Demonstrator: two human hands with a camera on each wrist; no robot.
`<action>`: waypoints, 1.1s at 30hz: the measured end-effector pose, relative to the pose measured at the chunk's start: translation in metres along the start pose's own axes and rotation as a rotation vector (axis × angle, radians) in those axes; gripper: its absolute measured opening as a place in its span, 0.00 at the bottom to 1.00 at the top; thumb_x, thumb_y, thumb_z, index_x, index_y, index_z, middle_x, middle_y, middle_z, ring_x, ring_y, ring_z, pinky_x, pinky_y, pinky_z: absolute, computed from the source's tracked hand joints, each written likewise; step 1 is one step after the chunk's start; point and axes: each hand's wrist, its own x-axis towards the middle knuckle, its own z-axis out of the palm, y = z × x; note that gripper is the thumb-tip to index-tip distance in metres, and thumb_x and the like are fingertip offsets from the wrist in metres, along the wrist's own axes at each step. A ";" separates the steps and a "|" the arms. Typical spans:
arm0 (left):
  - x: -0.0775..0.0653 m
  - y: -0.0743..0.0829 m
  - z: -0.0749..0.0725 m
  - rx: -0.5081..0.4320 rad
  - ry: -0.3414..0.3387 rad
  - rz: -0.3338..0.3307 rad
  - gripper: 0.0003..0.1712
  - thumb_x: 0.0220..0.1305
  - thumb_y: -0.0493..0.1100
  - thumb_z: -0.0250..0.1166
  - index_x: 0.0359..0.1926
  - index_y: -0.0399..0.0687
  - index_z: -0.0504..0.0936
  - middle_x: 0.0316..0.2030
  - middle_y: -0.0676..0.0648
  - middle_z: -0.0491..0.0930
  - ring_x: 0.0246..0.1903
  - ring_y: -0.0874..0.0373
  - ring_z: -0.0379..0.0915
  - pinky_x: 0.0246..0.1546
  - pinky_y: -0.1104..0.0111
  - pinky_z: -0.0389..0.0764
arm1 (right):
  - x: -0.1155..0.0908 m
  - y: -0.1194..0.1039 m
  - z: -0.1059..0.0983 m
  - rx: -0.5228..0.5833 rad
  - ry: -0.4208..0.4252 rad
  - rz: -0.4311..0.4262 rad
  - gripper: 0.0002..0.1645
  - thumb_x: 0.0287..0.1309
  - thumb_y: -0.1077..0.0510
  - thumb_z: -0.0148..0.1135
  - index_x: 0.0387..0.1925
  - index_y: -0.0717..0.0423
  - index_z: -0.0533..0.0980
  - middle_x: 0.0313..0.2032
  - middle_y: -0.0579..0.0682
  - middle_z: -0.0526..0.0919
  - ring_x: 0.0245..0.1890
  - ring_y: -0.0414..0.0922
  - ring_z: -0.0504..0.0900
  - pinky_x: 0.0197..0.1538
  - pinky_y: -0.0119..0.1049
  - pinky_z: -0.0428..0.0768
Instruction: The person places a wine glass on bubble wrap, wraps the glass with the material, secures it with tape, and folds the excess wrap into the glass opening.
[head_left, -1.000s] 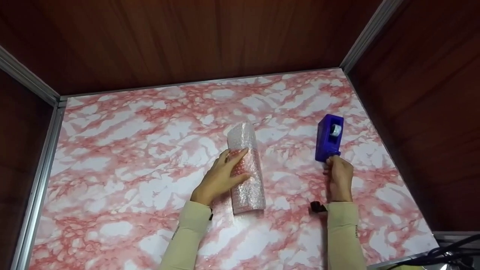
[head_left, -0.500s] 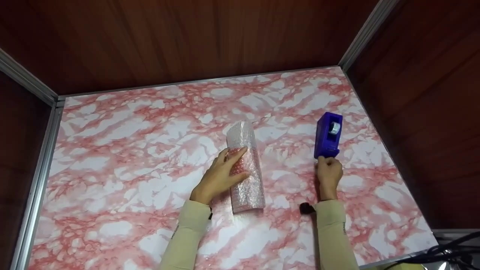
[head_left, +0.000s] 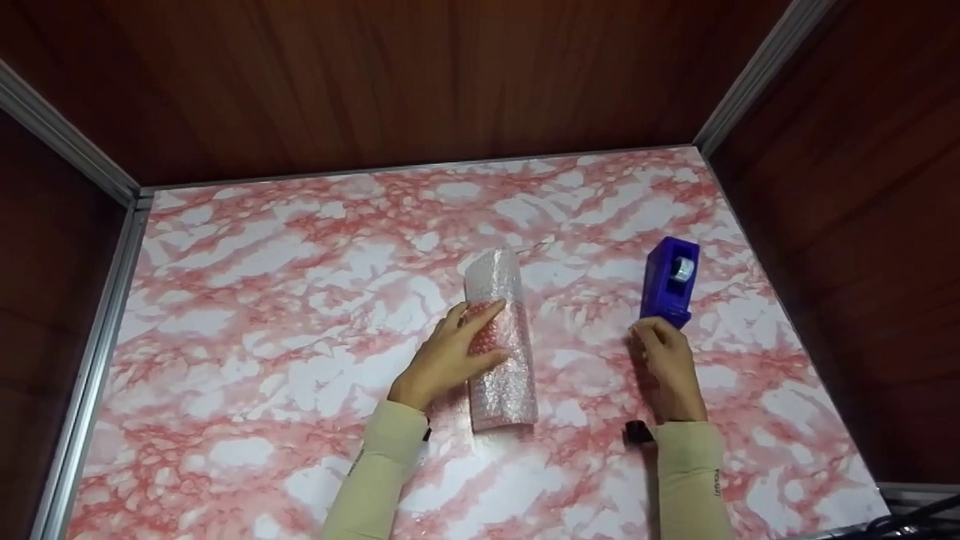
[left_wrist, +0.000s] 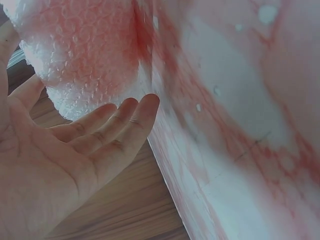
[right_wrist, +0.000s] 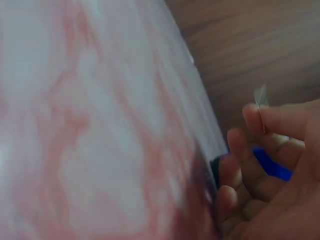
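A rolled bundle of bubble wrap [head_left: 504,390] lies lengthwise on the marbled table, with a reddish tint showing through it. My left hand [head_left: 442,361] rests on its left side, thumb and forefinger spread over the top. In the left wrist view the other fingers [left_wrist: 122,142] stretch out loosely beside the wrap. Further right stands a blue tape dispenser [head_left: 661,281] with a small tape roll [head_left: 682,270] in it. Just in front of it, my right hand [head_left: 671,367] pinches a short piece of clear tape [right_wrist: 261,96] between thumb and finger.
The red-and-white table [head_left: 247,390] is bounded by dark wooden panels [head_left: 420,82] at the back and both sides, with metal rails [head_left: 82,360] at the corners. Black cables [head_left: 919,517] lie at the front right corner.
My right hand has come away from the dispenser's cutter toward its near left side, and its wrist has turned. My left hand stays on the bubble wrap. The head view has shifted slightly.
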 end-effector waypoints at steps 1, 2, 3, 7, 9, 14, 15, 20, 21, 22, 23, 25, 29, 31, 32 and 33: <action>0.000 0.000 0.000 -0.002 -0.001 -0.003 0.45 0.60 0.73 0.62 0.74 0.91 0.49 0.77 0.39 0.45 0.71 0.36 0.51 0.58 0.37 0.67 | -0.001 -0.002 0.002 -0.040 -0.020 -0.047 0.20 0.73 0.49 0.56 0.47 0.65 0.78 0.22 0.51 0.72 0.15 0.37 0.63 0.18 0.30 0.63; 0.000 0.000 0.000 -0.005 0.000 -0.006 0.45 0.60 0.73 0.62 0.74 0.91 0.50 0.77 0.39 0.45 0.71 0.36 0.51 0.58 0.37 0.67 | -0.002 -0.005 0.004 -0.078 -0.037 -0.093 0.19 0.74 0.50 0.55 0.46 0.64 0.78 0.23 0.53 0.73 0.14 0.37 0.62 0.18 0.30 0.63; 0.001 0.000 0.000 -0.008 0.003 -0.006 0.46 0.60 0.73 0.63 0.74 0.91 0.50 0.77 0.40 0.46 0.71 0.36 0.51 0.58 0.37 0.67 | -0.002 -0.008 0.006 -0.097 -0.059 -0.133 0.19 0.74 0.50 0.55 0.45 0.63 0.78 0.25 0.57 0.74 0.15 0.37 0.63 0.18 0.30 0.64; 0.002 -0.001 0.000 -0.012 0.013 0.003 0.46 0.59 0.72 0.64 0.74 0.90 0.51 0.76 0.40 0.48 0.71 0.36 0.50 0.58 0.37 0.67 | -0.005 -0.024 0.018 -0.171 -0.114 -0.309 0.15 0.75 0.54 0.53 0.42 0.63 0.79 0.37 0.63 0.78 0.27 0.42 0.73 0.32 0.31 0.72; 0.002 -0.001 -0.001 -0.011 0.018 0.008 0.46 0.59 0.72 0.64 0.75 0.89 0.52 0.76 0.40 0.49 0.71 0.36 0.50 0.58 0.38 0.67 | -0.006 -0.032 0.025 -0.195 -0.134 -0.397 0.12 0.74 0.58 0.54 0.41 0.64 0.79 0.39 0.60 0.80 0.34 0.44 0.75 0.39 0.31 0.73; 0.002 -0.001 -0.002 -0.020 0.025 0.017 0.47 0.58 0.71 0.65 0.75 0.88 0.52 0.75 0.40 0.50 0.71 0.37 0.52 0.60 0.40 0.67 | -0.008 -0.052 0.044 -0.318 -0.169 -0.581 0.05 0.70 0.64 0.59 0.37 0.59 0.80 0.36 0.50 0.81 0.39 0.42 0.75 0.43 0.32 0.72; 0.002 -0.001 -0.003 -0.020 0.025 0.020 0.47 0.58 0.71 0.65 0.75 0.88 0.52 0.75 0.41 0.50 0.71 0.38 0.52 0.60 0.40 0.67 | -0.008 -0.055 0.048 -0.349 -0.177 -0.613 0.05 0.69 0.64 0.60 0.37 0.57 0.81 0.35 0.48 0.81 0.38 0.42 0.75 0.42 0.33 0.71; 0.001 -0.001 -0.002 -0.008 0.028 0.026 0.48 0.58 0.72 0.65 0.75 0.87 0.52 0.75 0.43 0.51 0.71 0.39 0.52 0.60 0.41 0.67 | -0.008 -0.070 0.068 -0.449 -0.256 -0.779 0.04 0.68 0.64 0.62 0.35 0.54 0.81 0.32 0.45 0.78 0.35 0.43 0.72 0.41 0.40 0.69; 0.001 -0.002 -0.002 -0.005 0.031 0.026 0.48 0.58 0.72 0.65 0.75 0.87 0.52 0.75 0.43 0.51 0.71 0.39 0.53 0.60 0.41 0.67 | -0.008 -0.073 0.072 -0.461 -0.272 -0.809 0.04 0.67 0.63 0.62 0.35 0.54 0.80 0.32 0.45 0.78 0.34 0.44 0.72 0.41 0.41 0.69; 0.002 -0.002 -0.002 -0.004 0.033 0.026 0.48 0.58 0.72 0.66 0.75 0.87 0.52 0.75 0.43 0.52 0.71 0.39 0.53 0.60 0.42 0.67 | -0.008 -0.076 0.076 -0.471 -0.289 -0.833 0.04 0.67 0.64 0.62 0.35 0.54 0.80 0.32 0.46 0.78 0.34 0.45 0.72 0.40 0.42 0.68; 0.002 -0.002 -0.002 -0.003 0.036 0.027 0.48 0.58 0.71 0.66 0.75 0.86 0.53 0.75 0.43 0.52 0.70 0.39 0.54 0.60 0.42 0.68 | -0.008 -0.078 0.080 -0.482 -0.305 -0.852 0.04 0.67 0.63 0.62 0.35 0.53 0.80 0.32 0.46 0.78 0.34 0.45 0.72 0.40 0.42 0.68; 0.003 -0.002 -0.001 -0.005 0.039 0.027 0.48 0.57 0.71 0.66 0.75 0.86 0.53 0.74 0.44 0.53 0.70 0.40 0.56 0.60 0.43 0.68 | -0.009 -0.083 0.087 -0.501 -0.333 -0.873 0.03 0.67 0.62 0.62 0.36 0.53 0.80 0.33 0.46 0.78 0.34 0.46 0.72 0.41 0.43 0.68; 0.004 -0.001 -0.001 -0.006 0.038 0.023 0.48 0.56 0.72 0.67 0.75 0.86 0.54 0.74 0.45 0.55 0.69 0.41 0.56 0.60 0.44 0.68 | -0.013 -0.089 0.100 -0.545 -0.371 -0.882 0.02 0.67 0.59 0.63 0.37 0.52 0.81 0.34 0.44 0.78 0.36 0.46 0.73 0.43 0.44 0.68; 0.004 -0.001 -0.001 -0.002 0.038 0.017 0.49 0.56 0.72 0.67 0.75 0.86 0.54 0.74 0.44 0.55 0.69 0.40 0.56 0.60 0.44 0.68 | -0.015 -0.091 0.107 -0.569 -0.381 -0.888 0.02 0.67 0.59 0.63 0.37 0.50 0.81 0.33 0.43 0.78 0.36 0.46 0.73 0.44 0.46 0.68; 0.004 0.000 -0.001 0.000 0.039 0.016 0.49 0.56 0.72 0.67 0.75 0.86 0.54 0.74 0.44 0.55 0.69 0.40 0.56 0.61 0.43 0.68 | -0.016 -0.091 0.111 -0.584 -0.387 -0.892 0.02 0.67 0.59 0.63 0.37 0.50 0.81 0.33 0.43 0.77 0.36 0.46 0.73 0.45 0.47 0.68; 0.004 0.000 -0.001 -0.001 0.039 0.014 0.49 0.56 0.72 0.67 0.75 0.86 0.54 0.74 0.43 0.55 0.69 0.40 0.56 0.61 0.43 0.68 | -0.018 -0.092 0.114 -0.600 -0.396 -0.894 0.02 0.68 0.58 0.63 0.37 0.49 0.81 0.33 0.43 0.77 0.36 0.47 0.73 0.46 0.47 0.68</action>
